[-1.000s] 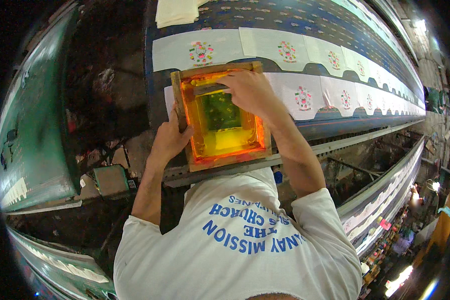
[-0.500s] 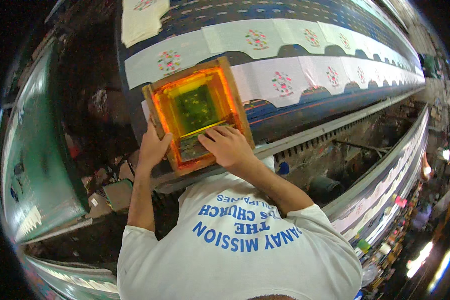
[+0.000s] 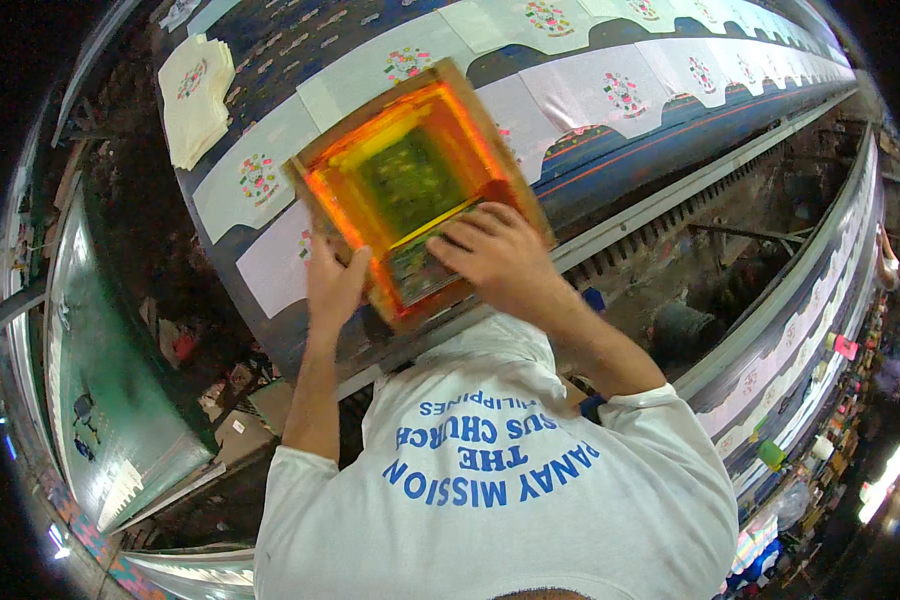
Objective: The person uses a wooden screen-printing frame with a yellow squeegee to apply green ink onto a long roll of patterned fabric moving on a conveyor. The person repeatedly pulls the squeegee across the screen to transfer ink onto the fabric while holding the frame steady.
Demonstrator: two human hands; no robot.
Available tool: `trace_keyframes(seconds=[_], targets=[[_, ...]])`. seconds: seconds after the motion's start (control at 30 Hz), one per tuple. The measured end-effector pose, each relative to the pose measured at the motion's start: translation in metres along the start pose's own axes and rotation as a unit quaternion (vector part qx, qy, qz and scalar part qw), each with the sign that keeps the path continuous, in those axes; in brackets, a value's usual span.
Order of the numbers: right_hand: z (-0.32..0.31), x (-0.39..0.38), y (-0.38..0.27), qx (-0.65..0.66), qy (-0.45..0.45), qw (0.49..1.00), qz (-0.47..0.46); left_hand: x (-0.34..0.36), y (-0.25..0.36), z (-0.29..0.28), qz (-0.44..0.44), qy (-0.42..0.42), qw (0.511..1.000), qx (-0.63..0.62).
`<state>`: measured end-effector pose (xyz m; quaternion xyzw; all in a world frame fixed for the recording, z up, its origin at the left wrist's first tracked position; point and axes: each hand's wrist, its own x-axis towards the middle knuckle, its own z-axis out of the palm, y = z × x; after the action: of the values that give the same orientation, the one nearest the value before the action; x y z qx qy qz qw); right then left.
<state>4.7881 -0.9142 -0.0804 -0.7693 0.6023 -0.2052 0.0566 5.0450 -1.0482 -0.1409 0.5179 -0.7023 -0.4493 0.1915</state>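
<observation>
Head view: a framed screen (image 3: 410,180) is gripped by the left hand (image 3: 335,280), its squeegee (image 3: 417,273) by the right hand (image 3: 498,252); many cloths (image 3: 582,80) are already printed; what remains cannot be told.

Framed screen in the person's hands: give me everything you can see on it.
The framed screen is roughly square, with a brown, wood-looking rim, orange inner borders, a yellow band and a dark green centre with paler specks. It sits skewed in the view, its far right corner highest, over white cloth pieces. The left hand grips its left side; the right hand holds a dark flat tool inside its near end. Whether it lies flat is unclear.
</observation>
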Motion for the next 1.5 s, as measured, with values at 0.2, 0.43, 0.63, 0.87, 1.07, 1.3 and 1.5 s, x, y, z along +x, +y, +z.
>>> trace_keyframes(seconds=[0.2, 0.43, 0.63, 0.87, 1.07, 1.3, 1.5], targets=[[-0.043, -0.045, 0.095, -0.026, -0.050, 0.998, 0.006, 0.029, 0.081, 0.086, -0.044, -0.045, 0.996, -0.066], [-0.046, -0.052, 0.123, 0.029, -0.070, 0.997, 0.008, 0.037, 0.066, 0.111, -0.006, -0.027, 0.999, -0.037], [-0.047, -0.045, 0.125, 0.038, -0.075, 0.996, -0.007, 0.034, 0.068, 0.108, -0.045, -0.024, 0.997, -0.056], [-0.057, -0.033, 0.132, 0.045, -0.164, 0.985, -0.004, 0.035, 0.063, 0.112, -0.026, -0.020, 0.999, -0.032], [-0.066, -0.060, 0.134, 0.083, -0.127, 0.988, -0.002, 0.034, 0.074, 0.109, -0.043, -0.023, 0.999, -0.022], [-0.036, -0.009, 0.148, 0.014, -0.045, 0.999, -0.012, 0.033, 0.075, 0.107, -0.021, -0.024, 0.999, 0.020], [-0.036, 0.085, 0.179, 0.017, -0.158, 0.986, 0.042, 0.032, 0.079, 0.099, -0.035, -0.044, 0.998, 0.010]])
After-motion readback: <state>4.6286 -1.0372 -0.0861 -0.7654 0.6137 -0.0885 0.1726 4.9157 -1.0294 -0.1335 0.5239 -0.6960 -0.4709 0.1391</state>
